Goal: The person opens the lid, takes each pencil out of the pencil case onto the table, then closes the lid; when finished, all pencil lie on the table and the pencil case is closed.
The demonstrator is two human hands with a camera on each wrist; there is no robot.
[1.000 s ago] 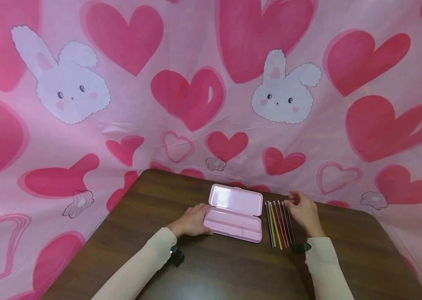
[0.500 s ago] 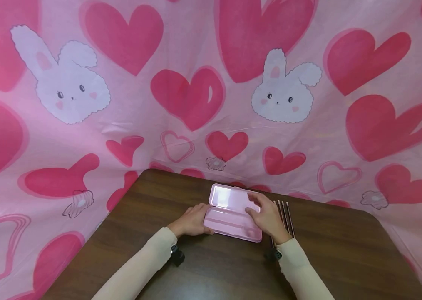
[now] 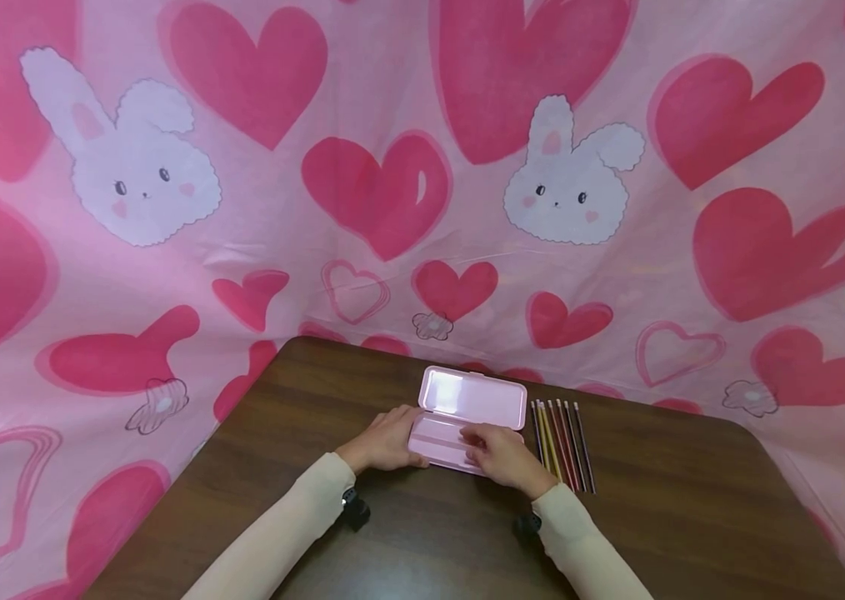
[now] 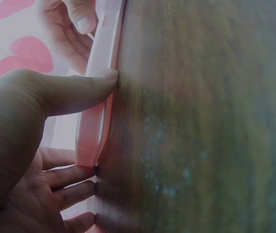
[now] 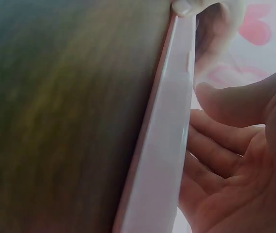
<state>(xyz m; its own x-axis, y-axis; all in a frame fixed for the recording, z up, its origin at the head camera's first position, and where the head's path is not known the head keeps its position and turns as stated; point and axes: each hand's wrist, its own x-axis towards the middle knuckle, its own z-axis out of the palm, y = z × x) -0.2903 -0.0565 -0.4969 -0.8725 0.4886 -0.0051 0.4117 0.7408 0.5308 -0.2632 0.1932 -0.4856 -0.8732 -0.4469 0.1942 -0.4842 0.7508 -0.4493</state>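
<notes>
A pink pencil case point(image 3: 472, 397) lies open on the brown table point(image 3: 692, 500), lid tipped back and tray toward me. My left hand point(image 3: 385, 442) rests at the tray's left end. In the left wrist view its straight thumb point(image 4: 79, 90) presses the case's front edge point(image 4: 104, 53). My right hand point(image 3: 501, 454) lies over the right part of the tray, fingers loosely bent and holding nothing visible. In the right wrist view those fingers point(image 5: 215, 155) hang beside the case's wall point(image 5: 167, 145). Several coloured pencils point(image 3: 561, 442) lie in a row just right of the case.
A pink cloth with red hearts and white rabbits point(image 3: 565, 179) hangs behind and around the table. The table's far edge runs close behind the case's lid. Bare wood shows to the left point(image 3: 280, 417) and to the right of the pencils.
My right hand moved left from the pencils' far ends, across the lid, and down onto the tray. The pencils show fully again. The left hand has stayed put.
</notes>
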